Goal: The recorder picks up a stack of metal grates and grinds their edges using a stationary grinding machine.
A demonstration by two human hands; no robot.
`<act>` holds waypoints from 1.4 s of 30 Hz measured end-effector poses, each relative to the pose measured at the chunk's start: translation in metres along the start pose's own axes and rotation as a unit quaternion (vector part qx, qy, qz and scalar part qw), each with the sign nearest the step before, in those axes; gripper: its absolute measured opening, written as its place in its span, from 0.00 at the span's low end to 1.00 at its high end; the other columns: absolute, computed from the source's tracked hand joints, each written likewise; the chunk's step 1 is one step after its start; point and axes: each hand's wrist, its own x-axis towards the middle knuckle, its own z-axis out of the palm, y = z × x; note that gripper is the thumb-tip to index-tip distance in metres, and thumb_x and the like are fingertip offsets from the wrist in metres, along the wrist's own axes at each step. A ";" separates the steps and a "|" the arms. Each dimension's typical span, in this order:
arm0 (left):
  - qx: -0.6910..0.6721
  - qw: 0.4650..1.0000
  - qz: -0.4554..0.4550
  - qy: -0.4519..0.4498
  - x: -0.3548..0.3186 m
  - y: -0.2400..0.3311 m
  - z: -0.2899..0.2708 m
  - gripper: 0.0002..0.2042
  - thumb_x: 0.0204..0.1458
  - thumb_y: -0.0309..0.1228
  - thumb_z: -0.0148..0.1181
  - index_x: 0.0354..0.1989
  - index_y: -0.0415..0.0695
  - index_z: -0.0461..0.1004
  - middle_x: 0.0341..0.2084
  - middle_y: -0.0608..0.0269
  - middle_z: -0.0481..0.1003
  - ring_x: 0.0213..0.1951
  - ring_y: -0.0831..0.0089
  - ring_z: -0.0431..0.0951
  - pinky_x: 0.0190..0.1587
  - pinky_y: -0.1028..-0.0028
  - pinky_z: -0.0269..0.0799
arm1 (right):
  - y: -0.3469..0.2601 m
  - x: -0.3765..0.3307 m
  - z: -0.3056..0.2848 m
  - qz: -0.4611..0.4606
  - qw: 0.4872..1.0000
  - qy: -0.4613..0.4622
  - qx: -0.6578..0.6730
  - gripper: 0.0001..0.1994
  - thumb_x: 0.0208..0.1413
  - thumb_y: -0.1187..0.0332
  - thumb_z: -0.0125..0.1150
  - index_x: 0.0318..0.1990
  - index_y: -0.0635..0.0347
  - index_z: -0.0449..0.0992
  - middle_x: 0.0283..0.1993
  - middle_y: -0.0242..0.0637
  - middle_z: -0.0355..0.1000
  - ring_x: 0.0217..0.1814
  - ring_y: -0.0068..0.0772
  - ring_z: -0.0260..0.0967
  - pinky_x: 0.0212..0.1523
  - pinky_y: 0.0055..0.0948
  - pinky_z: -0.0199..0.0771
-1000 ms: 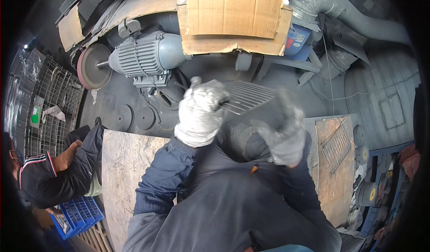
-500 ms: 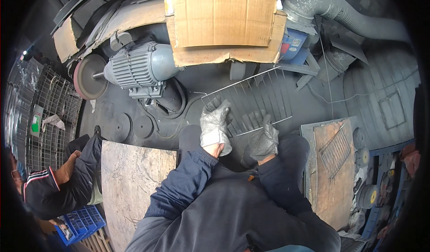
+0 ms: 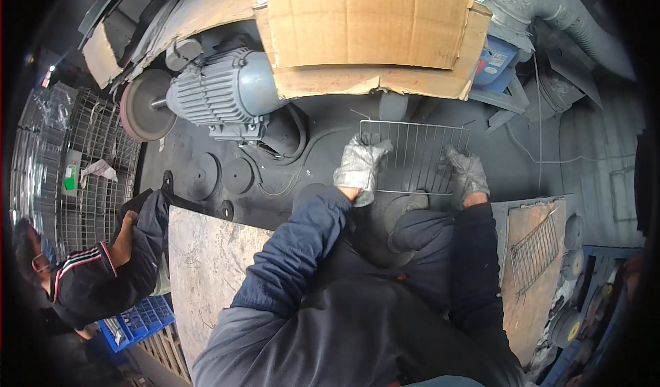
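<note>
A wire rack (image 3: 416, 155) of thin parallel metal rods is held up in front of me, over the dark floor. My left hand (image 3: 361, 164), in a grey-white work glove, is closed round its left end. The gloved right hand (image 3: 468, 171) grips the opposite end, fingers partly behind the rods. Short wire ends stick out past the rack's far corners. On the wooden board (image 3: 533, 322) to my right lies a second stack of wire racks (image 3: 534, 255).
An electric motor (image 3: 216, 95) with a round polishing wheel (image 3: 148, 105) stands front left. Cardboard (image 3: 364, 23) hangs at the front centre. A wooden board (image 3: 210, 263) lies left, beside a seated co-worker (image 3: 103, 270), a blue crate (image 3: 141, 324) and wire cages (image 3: 100, 174). A duct (image 3: 543, 5) runs far right.
Both hands have moved right with the rack, which has turned from slanted to nearly level. My view has shifted slightly, and my right leg has changed position.
</note>
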 end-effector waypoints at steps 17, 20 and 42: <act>-0.064 0.996 0.027 -0.048 0.022 0.020 -0.054 0.15 0.51 0.25 0.71 0.45 0.39 0.72 0.27 0.62 0.78 0.24 0.71 0.77 0.26 0.72 0.75 | 0.007 -0.003 0.076 0.019 0.996 0.069 0.049 0.12 0.56 0.69 0.70 0.44 0.65 0.77 0.36 0.36 0.77 0.31 0.30 0.75 0.36 0.31 0.78; 0.101 0.990 0.064 -0.080 0.009 0.020 -0.005 0.10 0.51 0.31 0.71 0.37 0.40 0.78 0.31 0.59 0.83 0.35 0.68 0.81 0.43 0.69 0.77 | 0.017 0.005 0.012 0.017 0.993 0.110 0.034 0.17 0.56 0.67 0.70 0.50 0.66 0.75 0.38 0.37 0.76 0.31 0.33 0.75 0.36 0.33 0.80; 0.116 0.993 0.020 0.029 0.043 -0.014 -0.019 0.21 0.43 0.43 0.76 0.36 0.39 0.78 0.29 0.54 0.81 0.33 0.55 0.80 0.41 0.63 0.77 | 0.059 0.049 0.013 0.016 0.998 0.035 0.048 0.13 0.62 0.64 0.66 0.48 0.63 0.76 0.38 0.37 0.75 0.39 0.34 0.74 0.42 0.34 0.77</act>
